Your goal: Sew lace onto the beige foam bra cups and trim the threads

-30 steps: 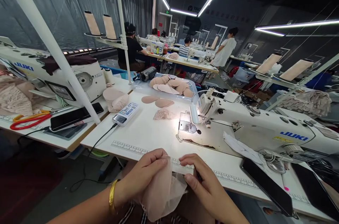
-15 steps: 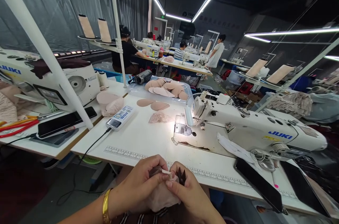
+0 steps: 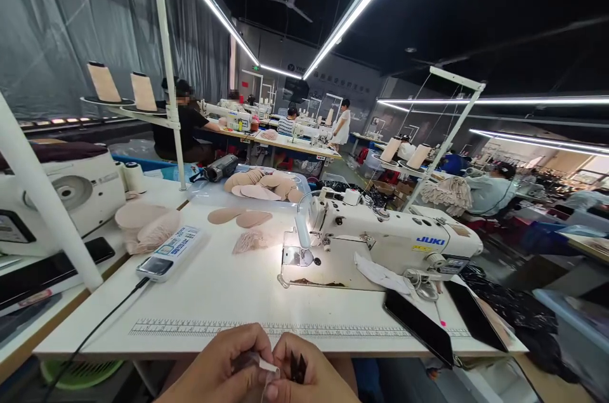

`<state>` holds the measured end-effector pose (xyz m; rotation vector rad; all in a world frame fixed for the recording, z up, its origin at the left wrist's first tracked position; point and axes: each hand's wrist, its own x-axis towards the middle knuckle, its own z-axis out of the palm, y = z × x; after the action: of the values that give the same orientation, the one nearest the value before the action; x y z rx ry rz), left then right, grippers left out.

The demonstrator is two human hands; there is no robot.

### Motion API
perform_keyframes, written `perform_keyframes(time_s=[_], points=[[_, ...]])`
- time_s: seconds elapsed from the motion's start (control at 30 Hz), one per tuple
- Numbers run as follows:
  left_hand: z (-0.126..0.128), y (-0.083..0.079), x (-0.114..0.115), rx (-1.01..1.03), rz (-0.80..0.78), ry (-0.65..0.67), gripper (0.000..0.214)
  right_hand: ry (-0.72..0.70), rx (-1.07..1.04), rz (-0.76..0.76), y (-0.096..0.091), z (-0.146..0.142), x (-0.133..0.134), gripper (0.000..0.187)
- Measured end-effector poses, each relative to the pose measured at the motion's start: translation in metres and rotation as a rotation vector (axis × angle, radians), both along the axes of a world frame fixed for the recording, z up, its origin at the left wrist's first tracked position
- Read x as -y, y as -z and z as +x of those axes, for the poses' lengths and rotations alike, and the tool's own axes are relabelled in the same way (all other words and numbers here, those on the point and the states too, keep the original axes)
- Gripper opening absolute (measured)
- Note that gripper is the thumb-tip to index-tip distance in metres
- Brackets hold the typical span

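Both hands are close together at the table's front edge. My left hand (image 3: 231, 358) is closed, pinching a piece of thin pale fabric (image 3: 263, 377) with a narrow white edge (image 3: 268, 366). My right hand (image 3: 311, 377) meets it, thumb and fingers also at the fabric. Tucked in the right palm is a pair of dark thread snips (image 3: 298, 367), its two points sticking up slightly apart. Most of the fabric is hidden by the hands and the lower picture edge. Beyond the hands, a ruler strip (image 3: 181, 327) runs along the white table (image 3: 219, 295).
A sewing machine (image 3: 404, 238) stands right of centre, its lamp lit. Phones (image 3: 419, 327) lie at the front right. A white device (image 3: 171, 254) with a cable sits left. Beige pads (image 3: 254, 219) and a clear tray (image 3: 209, 190) with more pads lie behind. Thread stands rise both sides.
The view has tilted up and turned to the right, so the hands sit lower in the picture. The hands stay together on the fabric, of which less shows now.
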<state>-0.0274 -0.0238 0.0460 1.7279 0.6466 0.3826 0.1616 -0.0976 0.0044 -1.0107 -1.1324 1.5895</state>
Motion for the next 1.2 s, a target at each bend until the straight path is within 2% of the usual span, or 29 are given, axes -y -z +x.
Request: perform_keyframes(time_s=[0.13,0.23,0.3,0.37,0.43,0.47,0.53,0.6,0.63,0.7,0.77,0.8,0.87,0.93,1.0,1.1,1.2], points=[[-0.006,-0.001,0.001,-0.069,0.123,0.024,0.014,-0.024,0.04,0.035,-0.001,0.013,0.01,0.057],[-0.016,0.001,-0.005,-0.062,0.113,-0.064,0.022,0.04,0.006,0.04,0.001,0.038,0.022,0.054],[-0.023,0.001,-0.01,-0.012,0.038,-0.169,0.028,0.186,0.041,0.03,0.003,0.055,0.032,0.052],[-0.025,0.0,-0.01,0.062,0.005,-0.288,0.03,0.416,0.229,0.087,0.006,0.062,0.041,0.049],[-0.019,0.0,-0.003,0.163,0.023,-0.394,0.031,0.58,0.459,0.218,0.012,0.054,0.049,0.042],[-0.014,0.001,0.003,0.216,0.035,-0.427,0.032,0.602,0.534,0.29,0.016,0.043,0.052,0.041],[0.001,0.003,0.016,0.276,-0.02,-0.436,0.033,0.541,0.564,0.397,0.024,0.016,0.056,0.05],[0.014,0.006,0.028,0.319,-0.091,-0.416,0.036,0.474,0.539,0.493,0.029,-0.012,0.057,0.074],[0.019,0.008,0.033,0.346,-0.11,-0.392,0.037,0.471,0.55,0.526,0.03,-0.023,0.055,0.075],[0.022,0.011,0.037,0.396,-0.127,-0.323,0.037,0.488,0.555,0.525,0.028,-0.035,0.05,0.056],[0.019,0.014,0.034,0.399,-0.13,-0.242,0.035,0.477,0.495,0.443,0.023,-0.035,0.045,0.032],[0.016,0.015,0.031,0.376,-0.141,-0.222,0.032,0.454,0.444,0.39,0.02,-0.033,0.043,0.026],[0.011,0.018,0.024,0.334,-0.19,-0.238,0.03,0.397,0.342,0.314,0.018,-0.027,0.041,0.024],[0.009,0.022,0.019,0.321,-0.292,-0.256,0.043,0.381,0.288,0.289,0.021,-0.022,0.04,0.025],[0.01,0.025,0.016,0.324,-0.41,-0.202,0.05,0.394,0.28,0.284,0.026,-0.018,0.041,0.027],[0.015,0.028,0.015,0.303,-0.501,-0.158,0.049,0.411,0.382,0.258,0.032,-0.007,0.042,0.033],[0.019,0.029,0.015,0.285,-0.472,-0.198,0.048,0.473,0.597,0.259,0.027,0.007,0.044,0.036]])
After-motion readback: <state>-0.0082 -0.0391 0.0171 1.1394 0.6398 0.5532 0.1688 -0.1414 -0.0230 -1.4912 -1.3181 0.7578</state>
